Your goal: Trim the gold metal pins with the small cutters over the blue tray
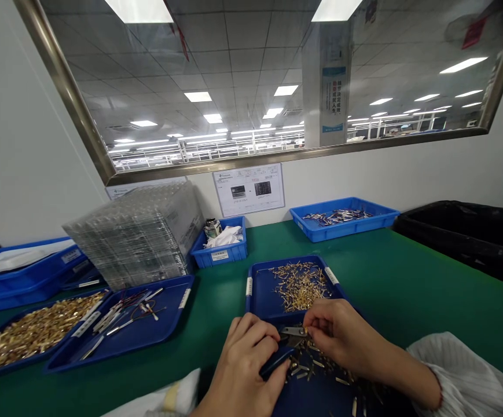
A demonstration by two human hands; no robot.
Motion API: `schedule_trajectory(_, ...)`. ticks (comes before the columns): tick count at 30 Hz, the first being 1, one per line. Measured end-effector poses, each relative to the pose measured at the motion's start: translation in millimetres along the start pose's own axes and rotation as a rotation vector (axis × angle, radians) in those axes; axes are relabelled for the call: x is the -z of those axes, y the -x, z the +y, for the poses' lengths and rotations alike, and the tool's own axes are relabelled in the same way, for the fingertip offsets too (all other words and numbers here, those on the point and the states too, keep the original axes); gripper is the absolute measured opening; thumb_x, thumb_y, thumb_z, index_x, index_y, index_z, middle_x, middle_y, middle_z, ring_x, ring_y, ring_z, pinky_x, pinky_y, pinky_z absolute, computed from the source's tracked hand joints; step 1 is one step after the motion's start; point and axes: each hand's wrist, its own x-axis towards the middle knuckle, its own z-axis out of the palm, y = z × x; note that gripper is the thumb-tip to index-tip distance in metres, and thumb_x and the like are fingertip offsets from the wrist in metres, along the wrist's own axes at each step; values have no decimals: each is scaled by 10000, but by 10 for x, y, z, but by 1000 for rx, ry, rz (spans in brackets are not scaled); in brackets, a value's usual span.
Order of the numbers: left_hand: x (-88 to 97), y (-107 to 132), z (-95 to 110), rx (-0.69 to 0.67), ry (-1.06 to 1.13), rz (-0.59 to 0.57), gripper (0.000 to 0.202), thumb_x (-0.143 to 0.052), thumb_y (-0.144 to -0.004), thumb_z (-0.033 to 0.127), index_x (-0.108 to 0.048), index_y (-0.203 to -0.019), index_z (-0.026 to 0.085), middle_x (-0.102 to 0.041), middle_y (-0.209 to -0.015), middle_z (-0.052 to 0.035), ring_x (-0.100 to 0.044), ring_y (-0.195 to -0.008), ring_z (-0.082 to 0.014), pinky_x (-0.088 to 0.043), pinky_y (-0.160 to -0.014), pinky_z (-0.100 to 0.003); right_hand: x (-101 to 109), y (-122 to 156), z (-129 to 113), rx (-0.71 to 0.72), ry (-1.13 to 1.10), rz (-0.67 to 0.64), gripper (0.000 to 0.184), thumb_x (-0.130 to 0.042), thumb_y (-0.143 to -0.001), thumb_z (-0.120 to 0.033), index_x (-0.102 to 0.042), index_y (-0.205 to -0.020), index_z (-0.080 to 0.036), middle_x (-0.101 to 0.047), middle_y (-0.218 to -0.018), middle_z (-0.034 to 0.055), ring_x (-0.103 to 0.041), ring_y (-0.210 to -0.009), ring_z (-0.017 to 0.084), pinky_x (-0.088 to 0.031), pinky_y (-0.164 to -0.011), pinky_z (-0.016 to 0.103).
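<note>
My left hand is curled shut around the dark blue handles of a small cutter, whose metal jaws point right. My right hand pinches something tiny at the jaws; I cannot make out what it is. Both hands hover over the near end of a blue tray that holds a scatter of small brass pins. More loose pins lie below my right wrist.
A blue tray of tools and wires and a tray heaped with brass parts sit at left. A stack of clear plastic trays, a small blue bin, another blue tray and a black-lined bin stand behind on the green table.
</note>
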Motion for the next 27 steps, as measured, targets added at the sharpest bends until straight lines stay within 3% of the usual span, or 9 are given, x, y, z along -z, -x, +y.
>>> schedule_trajectory(10, 6, 0, 2, -30, 34, 43, 98, -603, -699, 76, -570, -662, 160, -614, -787, -40, -519, -787, -215, -420, -700, -387, -23, -1, 4, 11, -12, 44, 180, -460, -696, -51, -596, -657, -163, -549, -626, -9, -469, -548, 100, -320, -489, 199)
schedule_trajectory(18, -15, -4, 14, -65, 88, 163, 105, -626, -701, 77, -574, -721, 166, -633, -786, -39, -537, -773, -212, -424, -684, -380, 25, -16, -65, 27, -183, 199, 160, -454, -659, -32, -496, -580, -164, -510, -600, -23, -471, -594, 115, -341, -569, 227)
schedule_trajectory(23, -35, -1, 13, 67, 188, 129, 132, -642, -679, 83, -542, -639, 159, -621, -784, -34, -562, -722, -181, -445, -651, -344, 17, -51, -29, -113, -436, 98, 139, -435, -691, -74, -456, -591, -168, -470, -577, -31, -427, -548, 101, -335, -515, 208)
schedule_trajectory(27, -24, -11, -11, 65, 182, 45, 141, -650, -654, 66, -545, -624, 157, -617, -764, -21, -562, -705, -172, -444, -653, -342, 45, -20, -31, -22, -171, 13, 143, -427, -671, -44, -475, -618, -168, -516, -617, -20, -457, -580, 112, -333, -542, 221)
